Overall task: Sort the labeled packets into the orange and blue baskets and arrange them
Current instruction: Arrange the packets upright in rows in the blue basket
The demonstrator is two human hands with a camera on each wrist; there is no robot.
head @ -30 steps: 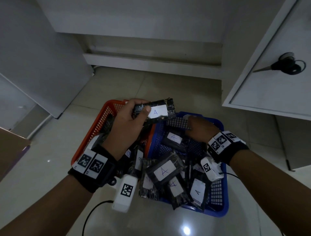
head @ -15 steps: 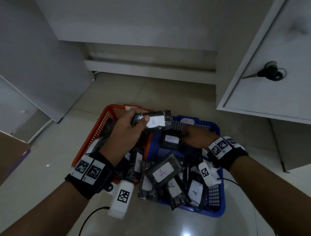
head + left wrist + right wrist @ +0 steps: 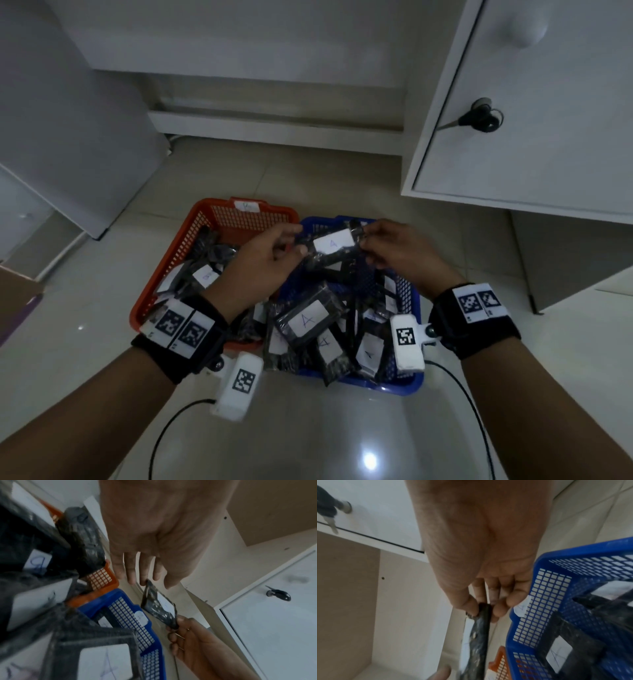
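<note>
A black packet with a white "A" label [image 3: 334,243] hangs between both hands above the far end of the blue basket [image 3: 407,380]. My left hand [image 3: 298,240] pinches its left end with thumb and fingertips [image 3: 143,580]. My right hand [image 3: 364,240] pinches the right end [image 3: 482,608]; the packet [image 3: 154,601] stretches between them. The blue basket holds several black "A" packets [image 3: 306,320]. The orange basket [image 3: 191,246] to its left holds black packets, one with a "B" label [image 3: 205,275].
Both baskets stand side by side on a glossy tiled floor. A white cabinet door [image 3: 548,154] with a key [image 3: 479,118] in it stands at the right. A brown board [image 3: 17,301] lies at the left edge. A camera cable [image 3: 164,428] trails near me.
My right hand rose out of the blue basket and took the packet's right end. The packet moved right, from over the baskets' shared edge to over the blue basket.
</note>
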